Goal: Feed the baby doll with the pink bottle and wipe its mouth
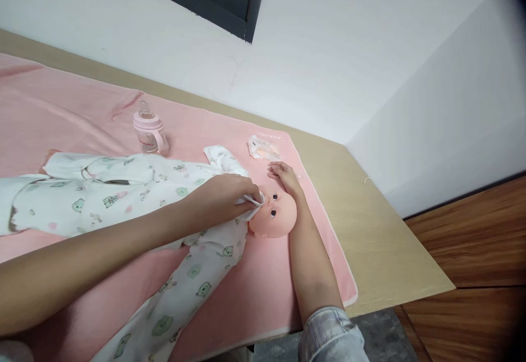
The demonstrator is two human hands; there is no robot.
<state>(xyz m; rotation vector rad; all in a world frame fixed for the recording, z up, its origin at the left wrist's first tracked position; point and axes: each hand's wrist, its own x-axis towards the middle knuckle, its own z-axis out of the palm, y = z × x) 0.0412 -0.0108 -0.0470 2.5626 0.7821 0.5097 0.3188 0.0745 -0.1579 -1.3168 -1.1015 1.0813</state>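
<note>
A bald baby doll [283, 214] lies on its back on a pink blanket [255, 291], its head to the right. It wears a white outfit [135, 197] printed with green bears. My left hand [230, 195] reaches across the doll's chest and pinches a small white cloth [257, 202] against its mouth area. Whether this cloth is loose or part of the collar I cannot tell. Beside the far side of the doll's head rests my right hand [286, 176], fingers loosely stretched and holding nothing, with its forearm along the crown.
A clear baby bottle [148, 134] with a pink collar and handle stands on the blanket behind the doll. A small crumpled plastic packet [263, 147] lies beyond my right fingertips. The wooden tabletop [353, 230] shows past the blanket's right edge, and a white wall [312, 66] rises behind.
</note>
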